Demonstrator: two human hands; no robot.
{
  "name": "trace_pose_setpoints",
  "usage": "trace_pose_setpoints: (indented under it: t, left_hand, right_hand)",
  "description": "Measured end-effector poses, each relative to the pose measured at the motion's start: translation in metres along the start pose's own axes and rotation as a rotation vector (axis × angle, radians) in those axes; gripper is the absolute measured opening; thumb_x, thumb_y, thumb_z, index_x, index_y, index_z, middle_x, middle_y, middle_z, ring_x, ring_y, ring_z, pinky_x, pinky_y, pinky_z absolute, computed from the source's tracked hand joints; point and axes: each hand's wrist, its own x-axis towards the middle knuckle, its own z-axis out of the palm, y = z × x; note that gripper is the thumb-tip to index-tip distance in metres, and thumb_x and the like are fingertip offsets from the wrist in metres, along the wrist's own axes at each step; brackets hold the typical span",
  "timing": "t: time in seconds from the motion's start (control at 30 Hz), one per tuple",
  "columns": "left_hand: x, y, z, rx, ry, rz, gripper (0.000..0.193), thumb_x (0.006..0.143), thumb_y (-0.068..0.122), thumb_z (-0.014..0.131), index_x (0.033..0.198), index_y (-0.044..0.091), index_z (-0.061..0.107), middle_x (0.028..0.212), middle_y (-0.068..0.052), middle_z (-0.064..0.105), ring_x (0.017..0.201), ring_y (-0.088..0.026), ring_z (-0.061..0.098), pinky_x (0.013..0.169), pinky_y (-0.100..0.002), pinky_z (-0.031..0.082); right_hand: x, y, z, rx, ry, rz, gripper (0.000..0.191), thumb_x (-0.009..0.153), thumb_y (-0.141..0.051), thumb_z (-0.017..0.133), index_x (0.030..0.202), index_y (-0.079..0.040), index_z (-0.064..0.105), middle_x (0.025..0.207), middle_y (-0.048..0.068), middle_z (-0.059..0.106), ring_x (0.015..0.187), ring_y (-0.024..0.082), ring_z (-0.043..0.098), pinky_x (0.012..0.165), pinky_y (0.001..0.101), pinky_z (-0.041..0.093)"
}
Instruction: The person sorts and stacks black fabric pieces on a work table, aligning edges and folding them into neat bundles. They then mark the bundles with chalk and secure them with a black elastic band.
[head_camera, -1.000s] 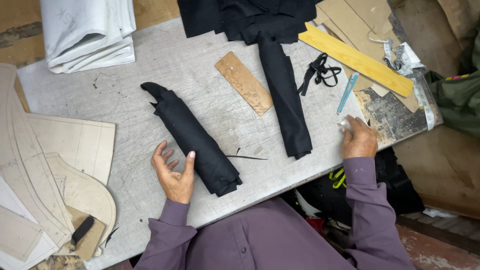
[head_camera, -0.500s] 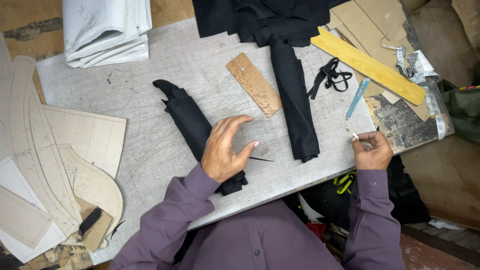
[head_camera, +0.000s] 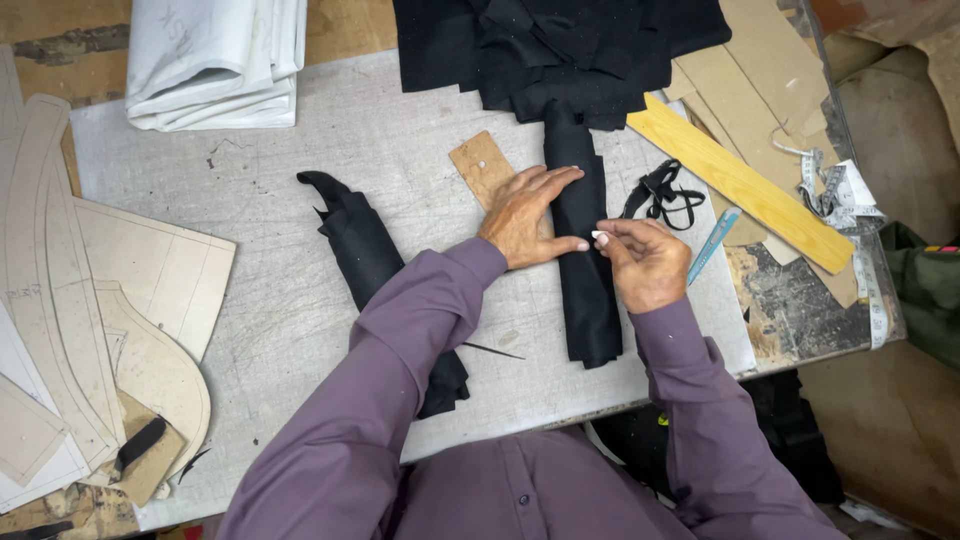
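My left hand (head_camera: 527, 215) lies flat, fingers spread, over a small brown cardboard template (head_camera: 478, 168) and the left edge of a long folded strip of black fabric (head_camera: 588, 300) in the middle of the grey table (head_camera: 250, 200). My right hand (head_camera: 645, 262) pinches a small piece of white chalk (head_camera: 600, 237) with its tip on the strip, next to my left fingertips. A second rolled bundle of black fabric (head_camera: 360, 245) lies diagonally to the left, partly hidden under my left sleeve.
A heap of black cloth (head_camera: 550, 45) sits at the back. A yellow wooden ruler (head_camera: 740, 185), a black strap (head_camera: 662, 190), a blue pen (head_camera: 712, 245) and a tape measure (head_camera: 850, 210) lie right. Folded white cloth (head_camera: 215, 60) back left; paper patterns (head_camera: 110, 310) left.
My left hand left the rolled bundle and moved right onto the template and the fabric strip. My right hand came in from the table's right edge with the chalk to the strip.
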Motion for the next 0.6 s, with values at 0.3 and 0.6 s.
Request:
trace_pose_setpoints:
  t: [0.3,0.6]
  left_hand:
    - [0.009,-0.004,0.017,-0.074,-0.034,-0.133,0.137,0.055,0.054,0.097,0.16,0.02,0.015,0.159,-0.002,0.046,0.148,-0.04,0.028,0.118,-0.059,0.019]
    - [0.008,-0.017,0.027,-0.101,-0.05,-0.121,0.139,0.057,0.057,0.097,0.161,0.018,0.014,0.162,-0.003,0.042,0.15,-0.039,0.028,0.118,-0.057,0.019]
  right_hand:
    - [0.057,0.009,0.017,-0.347,-0.053,-0.224,0.017,0.089,0.001,0.078,0.105,-0.001,0.078,0.094,0.016,0.074,0.077,0.022,0.074,0.066,0.0297,0.059]
    - [0.061,0.018,0.013,-0.348,-0.086,-0.307,0.015,0.088,0.004,0.076,0.102,0.0,0.078,0.093,0.016,0.074,0.073,0.025,0.072,0.064,0.0326,0.057]
